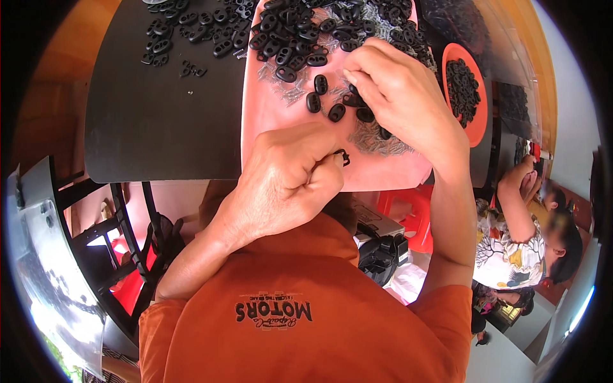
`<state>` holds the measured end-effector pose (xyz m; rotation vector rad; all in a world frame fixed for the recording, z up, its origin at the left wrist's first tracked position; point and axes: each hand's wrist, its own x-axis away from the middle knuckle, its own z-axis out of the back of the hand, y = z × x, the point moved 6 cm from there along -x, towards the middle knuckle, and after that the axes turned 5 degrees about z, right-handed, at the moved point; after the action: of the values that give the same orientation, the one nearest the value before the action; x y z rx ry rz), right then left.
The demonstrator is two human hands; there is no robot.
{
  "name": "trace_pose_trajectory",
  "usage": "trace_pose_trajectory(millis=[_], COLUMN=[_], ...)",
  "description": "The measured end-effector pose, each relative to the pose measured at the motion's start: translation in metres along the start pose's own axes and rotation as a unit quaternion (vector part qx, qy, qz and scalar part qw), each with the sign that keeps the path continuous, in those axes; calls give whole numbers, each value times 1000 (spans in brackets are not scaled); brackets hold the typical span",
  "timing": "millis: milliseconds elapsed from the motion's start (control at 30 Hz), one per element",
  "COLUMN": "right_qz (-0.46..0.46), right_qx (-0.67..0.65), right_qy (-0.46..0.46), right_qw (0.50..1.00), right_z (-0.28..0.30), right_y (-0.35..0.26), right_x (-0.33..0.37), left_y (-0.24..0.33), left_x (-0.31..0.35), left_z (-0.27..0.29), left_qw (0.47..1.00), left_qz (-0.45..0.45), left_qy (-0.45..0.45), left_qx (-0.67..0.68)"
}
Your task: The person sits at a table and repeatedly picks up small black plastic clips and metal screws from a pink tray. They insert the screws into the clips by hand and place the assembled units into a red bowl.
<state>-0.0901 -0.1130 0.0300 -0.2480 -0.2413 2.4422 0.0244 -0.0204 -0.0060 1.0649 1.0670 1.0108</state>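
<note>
My left hand (290, 179) is closed over the near edge of a pink tray (255, 121), pinching a small black plastic part (345, 157) that sticks out past the thumb. My right hand (402, 96) reaches over the tray with thumb and forefinger drawn together. Whatever those fingertips hold, if anything, is hidden. Below them lie several loose black oval two-hole cord locks (336, 113). A larger heap of cord locks (281, 45) fills the tray's far left part. Small metal springs (380, 142) are spread beside and under my right hand.
More black plastic pieces (204, 29) lie on the dark table (147, 115), left of the tray. An orange bowl (476, 135) of small black parts (461, 89) stands at the right. Farther right, another person (511, 249) sits with raised hands. A red stool (418, 220) stands below the tray.
</note>
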Motion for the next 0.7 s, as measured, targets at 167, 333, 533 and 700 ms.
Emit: trace_pose_trajectory(millis=[167, 333, 533, 700], right_qz=[15, 25, -59, -87], right_qx=[50, -52, -193, -253], right_qy=[-22, 11, 25, 24], right_qw=[998, 998, 979, 963], right_z=[-11, -8, -8, -12], right_y=[-5, 2, 8, 17], right_x=[-13, -19, -7, -9], left_y=[-2, -1, -2, -4], left_x=[1, 1, 1, 1], left_z=[0, 3, 3, 3], left_qw=[1000, 999, 995, 994], left_qz=[10, 27, 48, 71], left_qy=[2, 2, 29, 28], left_qx=[-6, 19, 84, 83])
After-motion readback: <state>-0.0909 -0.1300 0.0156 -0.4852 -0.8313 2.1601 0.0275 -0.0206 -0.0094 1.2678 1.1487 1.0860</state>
